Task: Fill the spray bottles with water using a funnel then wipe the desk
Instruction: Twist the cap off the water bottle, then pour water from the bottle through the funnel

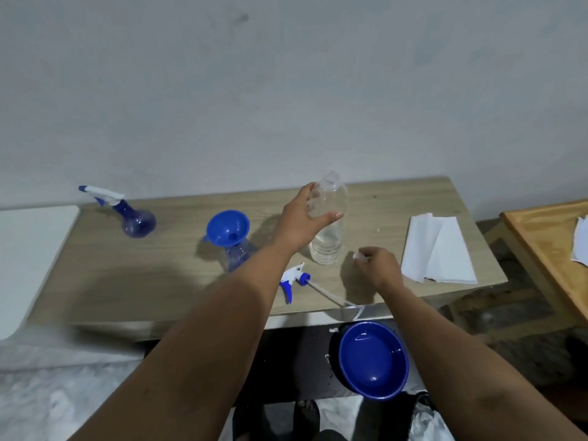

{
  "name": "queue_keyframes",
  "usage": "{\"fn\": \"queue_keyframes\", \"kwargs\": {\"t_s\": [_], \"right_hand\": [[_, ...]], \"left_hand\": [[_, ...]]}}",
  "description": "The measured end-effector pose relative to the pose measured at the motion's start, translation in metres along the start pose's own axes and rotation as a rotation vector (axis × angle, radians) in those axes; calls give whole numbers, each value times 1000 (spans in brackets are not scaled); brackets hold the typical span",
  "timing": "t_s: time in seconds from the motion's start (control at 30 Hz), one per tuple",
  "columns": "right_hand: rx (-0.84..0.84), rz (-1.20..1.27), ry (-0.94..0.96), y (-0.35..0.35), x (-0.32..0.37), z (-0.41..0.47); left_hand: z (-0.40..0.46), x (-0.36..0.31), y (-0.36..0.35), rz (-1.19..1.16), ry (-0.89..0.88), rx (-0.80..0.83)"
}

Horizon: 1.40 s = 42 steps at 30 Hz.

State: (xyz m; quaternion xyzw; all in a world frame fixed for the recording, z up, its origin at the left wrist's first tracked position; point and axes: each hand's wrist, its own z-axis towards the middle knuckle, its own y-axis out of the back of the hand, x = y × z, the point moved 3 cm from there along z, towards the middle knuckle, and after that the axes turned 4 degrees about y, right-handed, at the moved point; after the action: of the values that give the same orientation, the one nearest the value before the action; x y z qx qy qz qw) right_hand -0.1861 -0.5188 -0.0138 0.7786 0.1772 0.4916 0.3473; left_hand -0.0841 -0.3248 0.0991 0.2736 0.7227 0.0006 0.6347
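A clear water bottle (328, 240) stands uncapped in the middle of the wooden desk (178, 281), partly filled. My left hand (304, 214) curls round its upper part. My right hand (377, 265) rests on the desk just right of the bottle and pinches a small white cap (358, 255). A blue funnel (227, 228) sits in the neck of an open blue spray bottle (240, 254). That bottle's spray head (294, 279) lies on the desk near the front edge, tube pointing right. A second spray bottle (135, 218) with its head on stands at the far left.
Folded white paper towels (437, 249) lie at the desk's right end. A blue bowl (374, 361) sits below the front edge on a dark surface. A second wooden table (541, 249) stands to the right. A white surface (28, 249) adjoins the desk's left.
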Motion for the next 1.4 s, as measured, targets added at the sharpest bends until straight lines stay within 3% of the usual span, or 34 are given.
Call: {"fn": "queue_keyframes", "kwargs": {"t_s": [0.23,0.37,0.43,0.6,0.77,1.17,1.3,1.4], "right_hand": [[-100,-198,59,-25,-20,-3],[-192,214,196,-9,12,-9],[-141,397,272,0,35,-9],[-49,533,346,16,94,-4],[-148,548,414,23,118,-10],[-386,666,490,68,181,-39],[-405,665,501,70,200,-52],[-403,666,519,67,211,-59]], "left_hand": [[1,1,0,4,5,5],[-1,-1,0,4,-2,-3],[-2,-1,-1,4,4,-16],[-8,-10,-5,8,10,-82],[-17,-22,-3,-23,28,-158],[-31,-114,51,28,-175,-21],[-43,-117,82,127,-216,84],[-54,-95,114,216,-255,25]]}}
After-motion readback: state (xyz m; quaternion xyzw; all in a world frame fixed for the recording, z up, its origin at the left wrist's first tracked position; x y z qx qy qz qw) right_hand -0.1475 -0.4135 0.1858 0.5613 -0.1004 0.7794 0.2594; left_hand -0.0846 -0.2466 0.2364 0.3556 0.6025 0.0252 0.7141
